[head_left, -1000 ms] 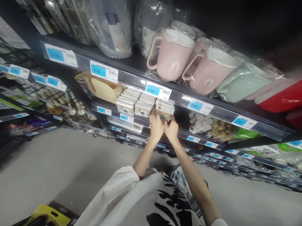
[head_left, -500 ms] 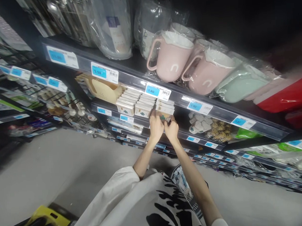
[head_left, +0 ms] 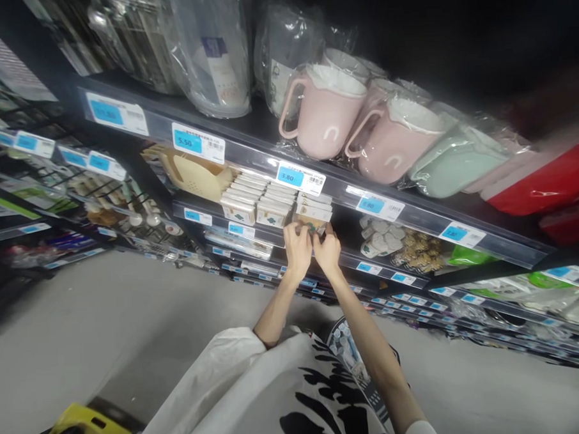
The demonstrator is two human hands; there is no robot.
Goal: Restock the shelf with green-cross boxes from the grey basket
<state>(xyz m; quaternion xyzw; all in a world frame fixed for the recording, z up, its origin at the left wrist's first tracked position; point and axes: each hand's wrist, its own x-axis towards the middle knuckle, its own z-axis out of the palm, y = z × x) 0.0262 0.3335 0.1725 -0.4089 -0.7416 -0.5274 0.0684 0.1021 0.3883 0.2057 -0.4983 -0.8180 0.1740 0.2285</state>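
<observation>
Both of my hands reach into the lower shelf, at the right-hand row of small flat packs (head_left: 315,208) with white edges. My left hand (head_left: 298,252) has its fingers curled at the left side of the front pack (head_left: 313,224), which is brownish with a green print. On that pack's right side, my right hand (head_left: 327,250) is closed with thumb and fingers bent in. My fingers hide much of the pack. Immediately to the left stand two more rows of similar packs (head_left: 273,205), with white fronts and green marks.
Pink mugs (head_left: 330,113) in plastic wrap stand on the shelf above, behind a price rail (head_left: 336,192). A beige basket (head_left: 191,173) sits left of the packs; grey-white pieces (head_left: 381,235) and gold-brown pieces (head_left: 418,253) lie to the right. A yellow-and-black object (head_left: 99,423) is on the floor.
My left hand's fingers have drawn back slightly and curled more at the front pack. My right hand stays almost in place. The view has shifted very slightly.
</observation>
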